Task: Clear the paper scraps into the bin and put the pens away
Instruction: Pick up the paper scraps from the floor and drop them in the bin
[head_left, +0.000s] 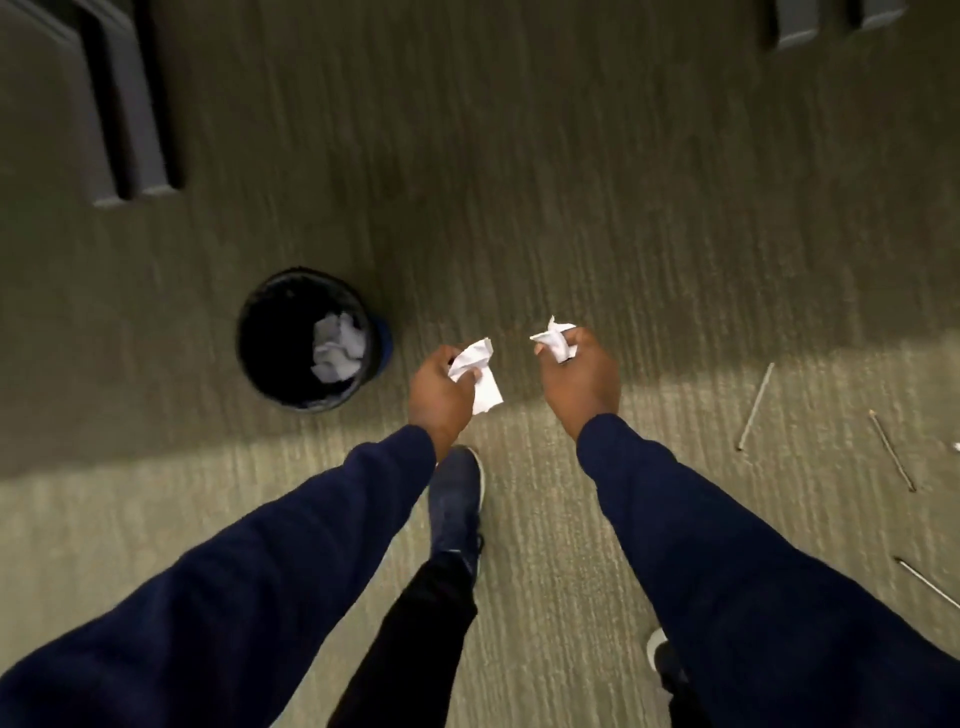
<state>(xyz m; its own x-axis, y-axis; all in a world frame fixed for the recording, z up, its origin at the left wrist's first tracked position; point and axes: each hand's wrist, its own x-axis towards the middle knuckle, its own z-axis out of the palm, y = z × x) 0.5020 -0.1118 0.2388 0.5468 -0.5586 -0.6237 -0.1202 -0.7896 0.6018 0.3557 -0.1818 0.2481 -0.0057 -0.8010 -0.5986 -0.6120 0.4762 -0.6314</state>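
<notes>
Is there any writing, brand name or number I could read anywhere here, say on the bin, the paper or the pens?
None can be read.
Bin: plain black, no label visible.
Paper scraps in the left hand and right hand: white, no print visible.
Crumpled paper in the bin: no print visible.
Pens on the carpet: too thin and blurred to show any marking.

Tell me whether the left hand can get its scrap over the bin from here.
Probably yes. The left hand, closed on a paper scrap, is just right of the bin, whose mouth is open, with only bare carpet between.
</notes>
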